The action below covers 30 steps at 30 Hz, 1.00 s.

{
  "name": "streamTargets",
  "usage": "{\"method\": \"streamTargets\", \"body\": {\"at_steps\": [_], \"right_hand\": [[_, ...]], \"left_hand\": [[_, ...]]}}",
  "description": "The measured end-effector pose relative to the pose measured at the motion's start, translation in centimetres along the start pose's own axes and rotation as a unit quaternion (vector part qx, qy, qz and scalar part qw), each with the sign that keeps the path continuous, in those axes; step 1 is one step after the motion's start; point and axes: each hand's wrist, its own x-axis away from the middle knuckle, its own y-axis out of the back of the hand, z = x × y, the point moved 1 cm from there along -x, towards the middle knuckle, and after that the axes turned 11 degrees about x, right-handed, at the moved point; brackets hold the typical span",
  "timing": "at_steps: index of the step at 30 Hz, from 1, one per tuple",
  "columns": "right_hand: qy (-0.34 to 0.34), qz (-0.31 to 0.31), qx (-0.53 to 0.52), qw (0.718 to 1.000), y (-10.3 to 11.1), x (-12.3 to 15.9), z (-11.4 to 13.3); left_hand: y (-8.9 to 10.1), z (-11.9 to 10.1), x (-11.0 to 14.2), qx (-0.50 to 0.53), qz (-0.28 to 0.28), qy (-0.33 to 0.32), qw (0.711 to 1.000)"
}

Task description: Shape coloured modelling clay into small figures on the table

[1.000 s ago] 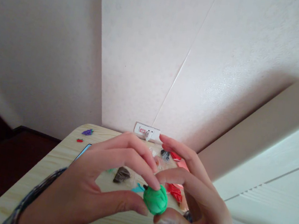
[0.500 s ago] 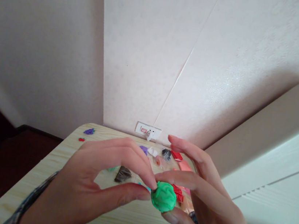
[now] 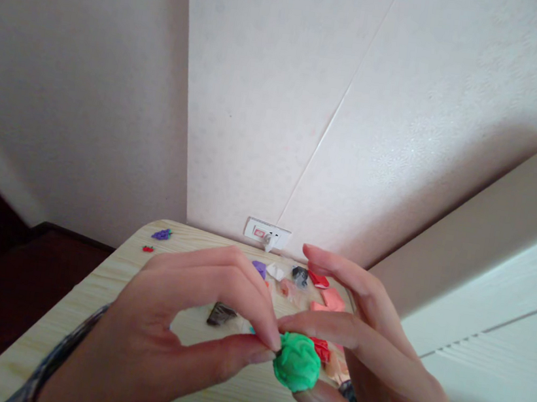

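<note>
A wrinkled, roundish lump of green modelling clay [image 3: 297, 362] is held up over the table, between my two hands. My right hand [image 3: 385, 368] grips it with the thumb below and a finger above; another finger is raised and apart. At the lump's left edge, my left hand [image 3: 182, 328] has thumb and index finger pinched together on the clay. Whatever lies between those left fingertips is mostly hidden.
On the pale wooden table [image 3: 102, 298] lie a purple grape-like piece [image 3: 162, 234], a small red piece [image 3: 148, 249], a dark packet [image 3: 221, 314], and several colourful packets behind my hands, including a salmon one [image 3: 332, 298]. A wall socket [image 3: 259, 231] with a plug is behind.
The green clay has shifted slightly down and right, and turned a little in the fingers. Both hands keep nearly the same pose.
</note>
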Motion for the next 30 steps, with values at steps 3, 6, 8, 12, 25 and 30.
{"method": "streamTargets", "body": {"at_steps": [3,6,8,12,25,30], "right_hand": [[0.0,0.0,0.0,1.0,0.03,-0.01,0.04],[0.0,0.003,0.003,1.0,0.03,-0.06,0.09],[-0.001,0.001,0.002,1.0,0.05,-0.1,0.12],[0.0,0.0,0.003,1.0,0.12,-0.18,0.14],[0.016,0.005,-0.006,1.0,0.1,-0.12,0.29],[0.021,-0.004,-0.003,1.0,0.07,-0.05,0.42]], "left_hand": [[0.01,-0.07,-0.05,-0.005,0.003,-0.004,1.0],[0.06,-0.05,-0.04,-0.001,0.004,-0.003,1.0],[0.1,-0.02,-0.02,0.003,0.002,0.003,1.0],[0.14,-0.04,0.0,0.014,0.004,0.007,1.0],[-0.21,-0.21,-0.11,0.004,-0.012,-0.045,0.999],[-0.36,-0.23,-0.22,-0.007,-0.01,-0.052,0.999]]}}
